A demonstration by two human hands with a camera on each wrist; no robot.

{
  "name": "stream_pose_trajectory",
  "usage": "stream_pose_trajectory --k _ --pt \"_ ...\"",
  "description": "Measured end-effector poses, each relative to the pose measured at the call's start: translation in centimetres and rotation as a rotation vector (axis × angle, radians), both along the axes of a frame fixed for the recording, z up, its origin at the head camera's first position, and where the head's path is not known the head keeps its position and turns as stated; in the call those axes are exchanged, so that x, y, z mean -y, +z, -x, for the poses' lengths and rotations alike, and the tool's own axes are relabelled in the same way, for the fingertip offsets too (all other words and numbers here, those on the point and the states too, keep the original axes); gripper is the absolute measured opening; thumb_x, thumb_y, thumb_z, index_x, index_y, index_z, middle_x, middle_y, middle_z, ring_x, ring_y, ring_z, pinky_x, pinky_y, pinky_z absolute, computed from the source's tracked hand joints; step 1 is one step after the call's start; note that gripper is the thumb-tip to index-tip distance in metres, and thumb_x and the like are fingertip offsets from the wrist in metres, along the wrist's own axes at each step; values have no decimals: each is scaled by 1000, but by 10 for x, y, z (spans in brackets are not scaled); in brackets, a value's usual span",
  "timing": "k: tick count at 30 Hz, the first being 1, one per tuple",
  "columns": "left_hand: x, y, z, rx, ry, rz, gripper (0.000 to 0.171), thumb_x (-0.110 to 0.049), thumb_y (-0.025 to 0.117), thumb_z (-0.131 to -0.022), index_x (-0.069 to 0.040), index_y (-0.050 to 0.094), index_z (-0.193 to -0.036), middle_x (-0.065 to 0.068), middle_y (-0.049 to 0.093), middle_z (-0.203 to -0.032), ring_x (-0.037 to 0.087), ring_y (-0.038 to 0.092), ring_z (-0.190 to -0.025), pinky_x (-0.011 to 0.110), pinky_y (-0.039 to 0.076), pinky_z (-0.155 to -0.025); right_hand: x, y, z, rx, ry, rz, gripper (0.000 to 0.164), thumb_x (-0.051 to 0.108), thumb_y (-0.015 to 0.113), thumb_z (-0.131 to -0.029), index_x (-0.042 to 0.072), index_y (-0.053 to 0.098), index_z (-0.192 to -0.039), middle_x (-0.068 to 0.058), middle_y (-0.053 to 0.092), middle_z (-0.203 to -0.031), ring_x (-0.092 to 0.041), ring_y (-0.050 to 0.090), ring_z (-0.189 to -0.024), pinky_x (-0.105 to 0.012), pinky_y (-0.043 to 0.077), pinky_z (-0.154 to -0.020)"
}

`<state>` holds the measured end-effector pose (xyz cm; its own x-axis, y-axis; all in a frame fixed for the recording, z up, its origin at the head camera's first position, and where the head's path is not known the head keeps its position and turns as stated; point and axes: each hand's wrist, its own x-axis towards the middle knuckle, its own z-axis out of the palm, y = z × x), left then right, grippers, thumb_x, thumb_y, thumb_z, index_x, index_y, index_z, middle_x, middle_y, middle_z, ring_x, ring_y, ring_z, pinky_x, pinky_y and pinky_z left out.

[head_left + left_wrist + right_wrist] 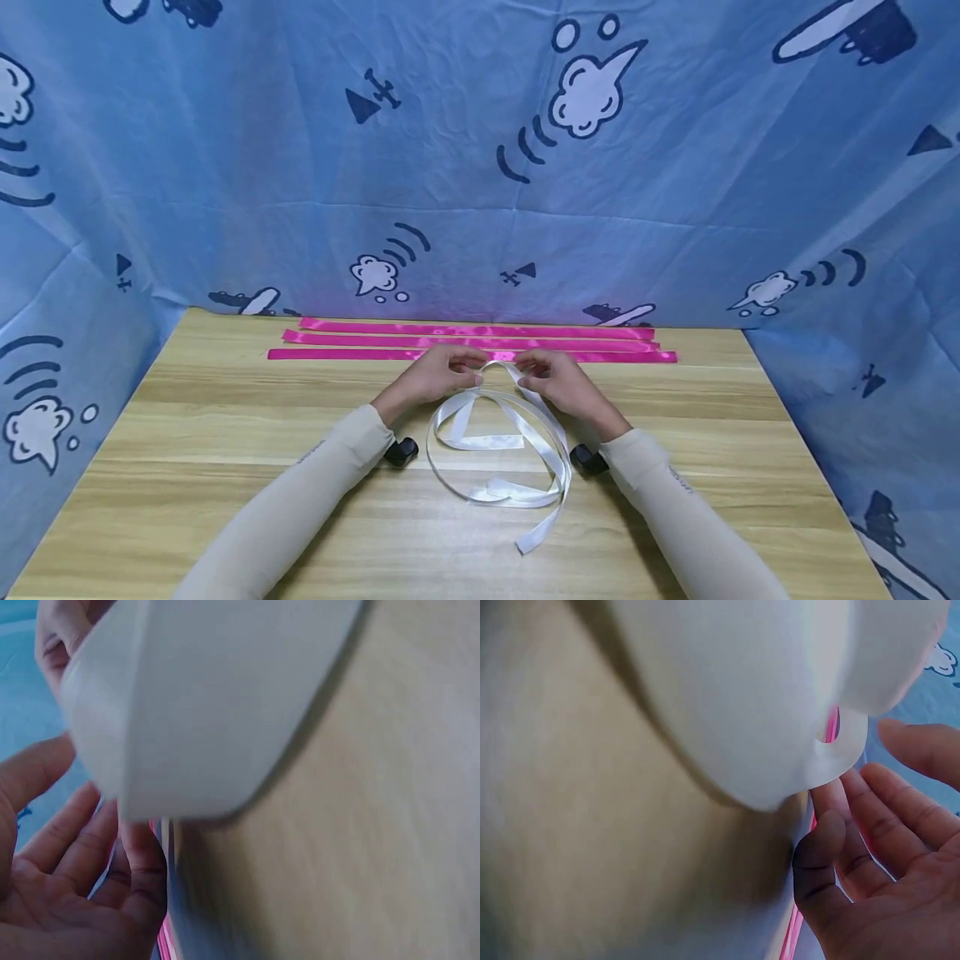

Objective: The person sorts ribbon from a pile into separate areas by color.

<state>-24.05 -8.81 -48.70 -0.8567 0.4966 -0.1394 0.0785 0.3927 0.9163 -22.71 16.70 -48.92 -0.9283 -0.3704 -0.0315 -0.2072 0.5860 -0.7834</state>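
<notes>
A long white satin ribbon (487,442) lies in loose loops at the middle of the table, one cut end pointing toward the front. Its far loop rises between my two hands. My left hand (433,374) pinches the ribbon at the left of that loop, and my right hand (562,382) pinches it at the right. In the left wrist view the ribbon (225,697) hangs large and close, by the thumb and fingers. A broad stretch of ribbon (735,690) likewise fills the upper right wrist view, hiding part of the grip.
Three pink ribbon strips (345,354) lie side by side along the back of the wooden table (187,467), just beyond my hands. A blue patterned cloth (450,167) hangs behind and at both sides. Black wrist cameras (401,452) sit under the sleeves.
</notes>
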Motion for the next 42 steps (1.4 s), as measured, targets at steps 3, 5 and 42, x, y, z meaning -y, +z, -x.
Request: stream_pose_trajectory --k 3,5,42 --pt "-6 -2 -1 -15 -11 -8 43 -7 70 -99 -1 64 -140 17 69 -137 29 69 -120 34 57 -100 3 -1 0 -10 20 -4 31 1 70 -96 -2 69 -127 -18 73 -112 -25 69 -97 -39 57 -88" --pt "-9 -3 -2 -29 -12 -13 43 -3 71 -97 2 64 -139 19 70 -134 29 70 -117 34 58 -99 5 -2 0 -18 33 -7 30 0 70 -95 -2 69 -126 -16 73 -108 -23 67 -94 -36 56 -85" --pt "0 6 -27 20 -29 -31 25 -7 68 -100 -8 76 -124 8 79 -106 12 72 -95 26 57 -86 -17 18 -16 258 75 215 28 -2 55 -104 -5 68 -128 -27 73 -91 -24 71 -73 -34 62 -70"
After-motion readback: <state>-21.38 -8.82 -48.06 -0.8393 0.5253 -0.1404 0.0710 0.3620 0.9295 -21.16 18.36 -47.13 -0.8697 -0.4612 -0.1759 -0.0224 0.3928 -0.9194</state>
